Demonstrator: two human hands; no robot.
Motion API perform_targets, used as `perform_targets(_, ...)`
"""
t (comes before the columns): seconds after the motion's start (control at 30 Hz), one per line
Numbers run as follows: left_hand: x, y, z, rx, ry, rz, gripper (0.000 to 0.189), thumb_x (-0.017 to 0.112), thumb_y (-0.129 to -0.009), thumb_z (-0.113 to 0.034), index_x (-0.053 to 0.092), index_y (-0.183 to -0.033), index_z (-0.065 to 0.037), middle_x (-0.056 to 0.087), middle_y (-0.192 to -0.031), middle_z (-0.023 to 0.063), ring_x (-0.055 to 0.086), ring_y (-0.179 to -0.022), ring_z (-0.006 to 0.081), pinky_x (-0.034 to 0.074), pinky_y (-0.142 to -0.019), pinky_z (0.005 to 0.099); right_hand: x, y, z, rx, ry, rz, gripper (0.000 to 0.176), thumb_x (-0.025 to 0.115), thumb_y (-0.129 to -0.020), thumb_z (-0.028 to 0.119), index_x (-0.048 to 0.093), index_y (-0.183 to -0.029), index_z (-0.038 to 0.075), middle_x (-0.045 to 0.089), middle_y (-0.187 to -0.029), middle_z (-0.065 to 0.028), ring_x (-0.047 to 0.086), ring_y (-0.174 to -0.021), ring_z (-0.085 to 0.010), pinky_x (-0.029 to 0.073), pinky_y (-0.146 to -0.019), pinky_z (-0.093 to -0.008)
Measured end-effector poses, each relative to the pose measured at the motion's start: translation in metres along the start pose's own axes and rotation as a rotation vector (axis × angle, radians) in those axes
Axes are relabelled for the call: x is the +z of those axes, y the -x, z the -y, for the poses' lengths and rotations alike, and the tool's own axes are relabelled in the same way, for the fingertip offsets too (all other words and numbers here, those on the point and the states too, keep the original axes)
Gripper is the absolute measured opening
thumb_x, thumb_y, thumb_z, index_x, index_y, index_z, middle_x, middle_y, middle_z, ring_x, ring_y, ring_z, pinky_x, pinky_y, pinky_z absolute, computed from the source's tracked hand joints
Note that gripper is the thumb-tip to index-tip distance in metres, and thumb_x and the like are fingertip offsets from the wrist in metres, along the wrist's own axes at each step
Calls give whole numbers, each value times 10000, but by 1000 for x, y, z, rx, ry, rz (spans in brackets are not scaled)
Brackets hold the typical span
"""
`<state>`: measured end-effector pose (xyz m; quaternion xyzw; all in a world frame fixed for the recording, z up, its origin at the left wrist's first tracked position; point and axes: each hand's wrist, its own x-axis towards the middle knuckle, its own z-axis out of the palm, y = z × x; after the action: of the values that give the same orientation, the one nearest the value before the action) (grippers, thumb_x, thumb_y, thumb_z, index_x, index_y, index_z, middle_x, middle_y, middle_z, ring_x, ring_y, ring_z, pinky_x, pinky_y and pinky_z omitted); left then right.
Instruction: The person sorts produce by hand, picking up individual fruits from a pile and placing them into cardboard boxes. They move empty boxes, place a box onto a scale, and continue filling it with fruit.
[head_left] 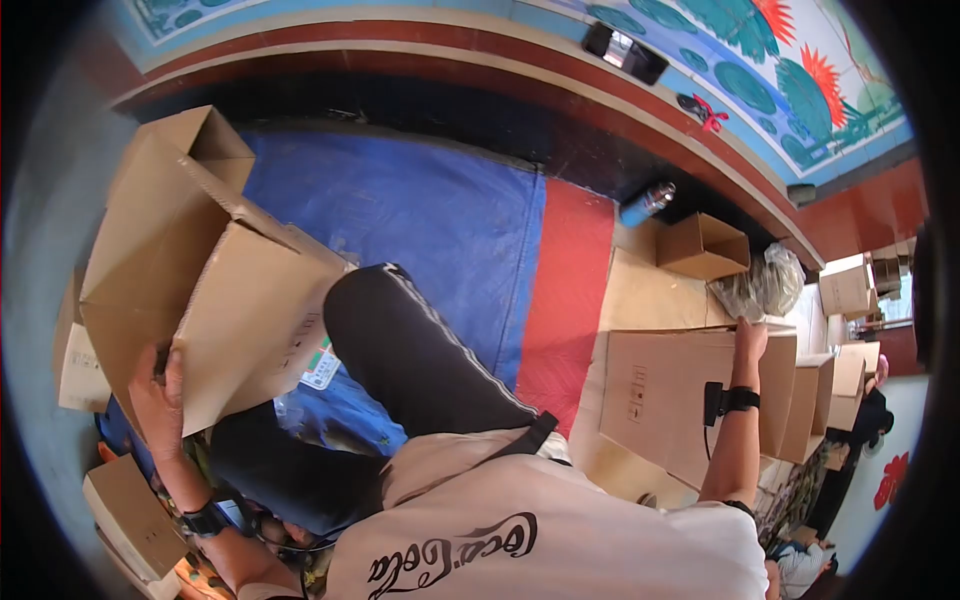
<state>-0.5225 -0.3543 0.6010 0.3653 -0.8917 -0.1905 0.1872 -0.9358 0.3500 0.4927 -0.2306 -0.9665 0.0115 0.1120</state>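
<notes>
At the left, my left hand [158, 392] grips the lower edge of an open cardboard box [262, 300], with its fingers on the inside and outside of the wall. This box is tilted and its flaps stand open. Over on the right, my right hand [750, 338] is closed on the upper edge of another cardboard box [665, 390], which has printed marks on its side. A black strap with a small device sits on my right wrist. My knee is between the two boxes.
Blue and red sheets [420, 200] cover the floor ahead. A blue bottle [648, 203], a small open box [700, 246] and a clear plastic bag [775, 282] lie by the wall. More boxes [845, 385] stand right; one [135, 515] sits lower left. People are at the far right.
</notes>
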Motion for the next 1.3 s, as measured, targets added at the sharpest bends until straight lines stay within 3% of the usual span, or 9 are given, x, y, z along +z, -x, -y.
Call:
perform_targets(0.17,0,3,-12,21,-46,-49,299,614,-839,-264,617,-975,2,647,-870,178,640,-822,313,486,-738,352,-19,34,119,-365,-391,83,367,613,-762,282,575,-771,-83,591,-752,-283,589,-758,-431,462,-714,-431)
perform_targets(0.37,6,5,-13,106,-165,-173,323,726,-720,-239,641,-959,-38,664,-914,148,630,-872,335,494,-775,393,-10,73,236,-624,-733,315,203,580,-823,131,564,-902,-55,614,-779,-112,568,-724,-192,463,-654,-332)
perform_targets(0.57,5,9,-12,231,-200,-291,321,753,-660,-278,626,-840,-45,640,-799,114,622,-765,291,483,-730,410,-5,116,313,-1120,-933,460,258,515,-888,77,536,-1112,-48,620,-959,-156,589,-890,-245,464,-804,-333)
perform_targets(0.63,7,11,-12,220,-270,-295,309,756,-639,-287,601,-781,-60,591,-711,86,598,-717,266,471,-725,389,-46,163,324,-1365,-791,305,270,489,-902,74,529,-1147,-33,610,-1017,-194,585,-963,-325,451,-856,-363)
perform_targets(0.77,17,19,-11,183,-274,-380,337,756,-635,-306,597,-815,-69,567,-706,61,582,-751,242,442,-822,369,-52,173,311,-1506,-500,554,344,569,-855,111,536,-1178,-4,589,-1127,-236,551,-1063,-395,429,-918,-406)
perform_targets(0.87,14,28,-10,207,-291,-357,482,744,-663,-341,583,-1022,-62,582,-909,78,563,-905,233,362,-977,467,-71,180,309,-1567,-480,550,420,684,-839,302,601,-1201,108,642,-1078,-217,611,-999,-405,500,-811,-391)
perform_targets(0.93,13,40,-2,213,-351,-408,484,742,-670,-335,582,-1040,-68,586,-965,84,557,-950,244,347,-989,493,-84,180,296,-1654,-289,497,342,630,-870,169,593,-1140,-38,637,-1048,-252,629,-931,-368,501,-806,-370)
perform_targets(1.03,17,51,6,191,-330,-481,507,719,-701,-290,575,-1149,-102,576,-1152,94,499,-1130,290,276,-1040,547,-42,143,273,-1508,-330,412,440,730,-634,134,603,-1046,44,633,-953,-189,581,-916,-385,464,-790,-453)
perform_targets(1.3,30,72,43,100,-473,-717,618,497,-912,-419,323,-1349,-18,286,-1415,252,272,-1307,433,188,-1070,574,-47,129,265,-1337,-155,489,301,721,-687,230,680,-931,60,651,-889,-189,618,-844,-359,498,-746,-427)
